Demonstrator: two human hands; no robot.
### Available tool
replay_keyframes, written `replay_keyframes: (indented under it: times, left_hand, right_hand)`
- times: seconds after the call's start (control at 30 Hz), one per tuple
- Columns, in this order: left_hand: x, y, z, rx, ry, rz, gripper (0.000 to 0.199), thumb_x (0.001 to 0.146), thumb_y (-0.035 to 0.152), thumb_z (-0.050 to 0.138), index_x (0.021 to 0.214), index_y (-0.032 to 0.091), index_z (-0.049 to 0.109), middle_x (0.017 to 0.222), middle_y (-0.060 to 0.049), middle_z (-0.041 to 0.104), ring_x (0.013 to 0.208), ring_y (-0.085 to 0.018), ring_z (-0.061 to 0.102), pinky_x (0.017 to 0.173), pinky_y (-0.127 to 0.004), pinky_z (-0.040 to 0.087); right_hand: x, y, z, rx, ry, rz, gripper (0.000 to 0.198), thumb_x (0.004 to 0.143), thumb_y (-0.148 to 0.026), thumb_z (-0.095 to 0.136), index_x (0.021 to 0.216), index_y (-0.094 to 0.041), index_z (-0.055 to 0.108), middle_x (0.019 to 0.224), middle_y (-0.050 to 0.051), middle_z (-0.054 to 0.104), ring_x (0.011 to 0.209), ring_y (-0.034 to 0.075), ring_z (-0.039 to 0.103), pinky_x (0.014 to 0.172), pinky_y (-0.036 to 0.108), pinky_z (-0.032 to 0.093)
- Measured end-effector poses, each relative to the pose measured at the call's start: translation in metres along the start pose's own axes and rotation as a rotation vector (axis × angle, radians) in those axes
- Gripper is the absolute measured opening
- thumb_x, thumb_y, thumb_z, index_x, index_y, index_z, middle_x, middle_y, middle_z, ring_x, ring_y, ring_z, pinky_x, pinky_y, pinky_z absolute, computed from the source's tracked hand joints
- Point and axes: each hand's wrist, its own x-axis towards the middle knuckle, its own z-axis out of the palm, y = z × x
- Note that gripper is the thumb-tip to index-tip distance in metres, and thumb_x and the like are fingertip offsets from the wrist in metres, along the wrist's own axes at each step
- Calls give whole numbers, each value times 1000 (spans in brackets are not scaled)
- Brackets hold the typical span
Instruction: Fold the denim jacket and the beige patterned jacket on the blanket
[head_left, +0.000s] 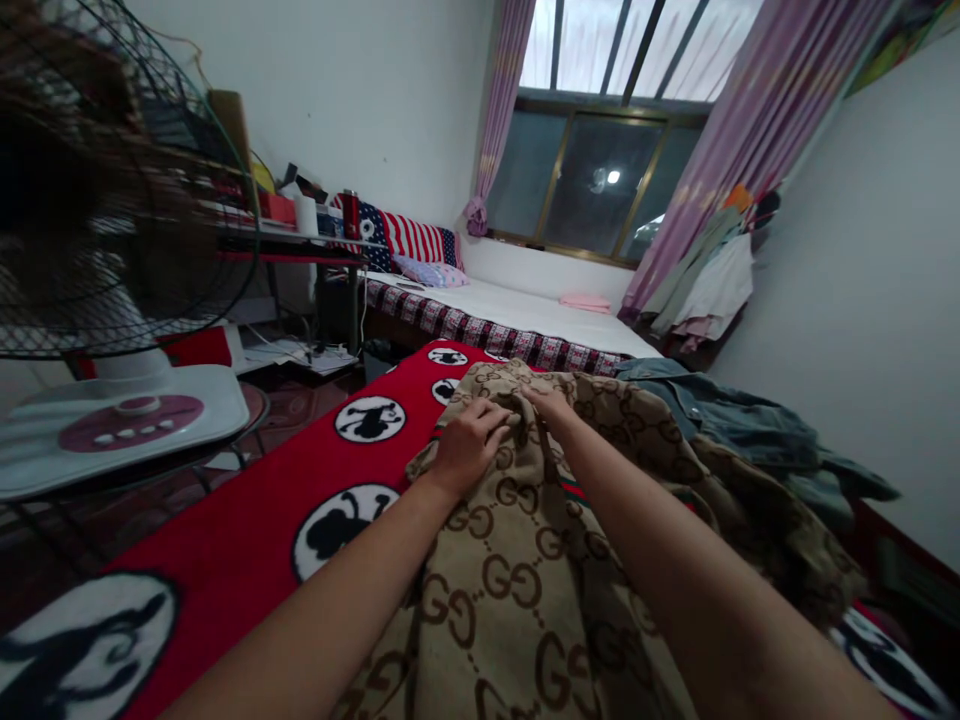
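Note:
A tan garment (495, 560) with a brown interlocking-letter pattern and a green-and-red stripe lies spread and rumpled in front of me. Its exact kind is hard to tell from the folds. My left hand (474, 440) grips a bunched fold near its far end, fingers curled into the cloth. Just to the right, my right hand (549, 404) holds the same bunched part, its fingertips partly hidden by the fabric. Under the garment is a red blanket (247, 530) with black figures in white circles.
A denim garment (742, 410) lies at the right beyond the tan cloth. On the left, a fan (127, 300) stands on a round stool, with a cluttered desk (315, 250) behind it. A white-covered bed (510, 300) is along the far wall, and clothes (712, 280) hang by the curtain.

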Motion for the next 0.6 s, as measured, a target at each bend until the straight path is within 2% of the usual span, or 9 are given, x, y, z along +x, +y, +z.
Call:
replay_keyframes:
  times: [0.07,0.1,0.2,0.27,0.33,0.43,0.6]
  left_hand:
    - [5,-4,-4,-37,69,3,27,88,16,55,110,22,70,101,-6,64,98,-19,61,92,-29,48]
    - [9,-7,-6,-53,130,-32,28,88,14,55,110,21,70,100,-6,64,97,-18,61,91,-28,48]
    - [19,-26,-14,-58,283,-235,29,82,12,61,108,20,72,98,-6,66,95,-19,62,90,-29,49]
    - [20,-42,-16,-49,237,-348,30,77,11,66,105,19,74,99,-6,69,94,-21,64,90,-31,50]
    - [16,-57,-14,-46,102,-410,32,72,9,69,102,19,75,100,-7,71,95,-23,65,91,-33,50]
    - [7,-71,-9,-58,-27,-446,32,71,10,71,102,18,76,101,-7,74,96,-25,66,92,-36,50]
    - [1,-77,-5,-80,-5,-430,33,72,13,70,104,16,75,105,-8,74,98,-24,66,93,-35,49]
  right_hand:
    - [9,-2,4,-17,37,-5,21,72,-29,62,78,-12,71,69,5,70,72,21,64,68,28,50]
    - [12,-2,5,-17,73,-9,24,75,-28,59,83,-11,72,77,6,72,77,21,65,71,28,50]
    - [16,4,9,-89,203,-78,37,86,-27,42,106,-11,69,106,10,71,96,20,63,84,27,47]
    - [10,14,15,-276,178,-103,38,90,-26,38,111,-12,66,112,13,69,101,22,61,87,29,45]
    - [0,25,24,-460,61,-87,32,88,-27,45,105,-13,68,107,15,69,98,26,62,85,33,45]
    - [-17,34,34,-557,-83,-64,29,86,-27,52,107,-13,66,111,18,66,100,30,61,86,37,45]
    - [-47,28,23,-648,-234,-181,45,88,-16,46,132,-9,50,131,21,54,123,31,49,103,40,37]
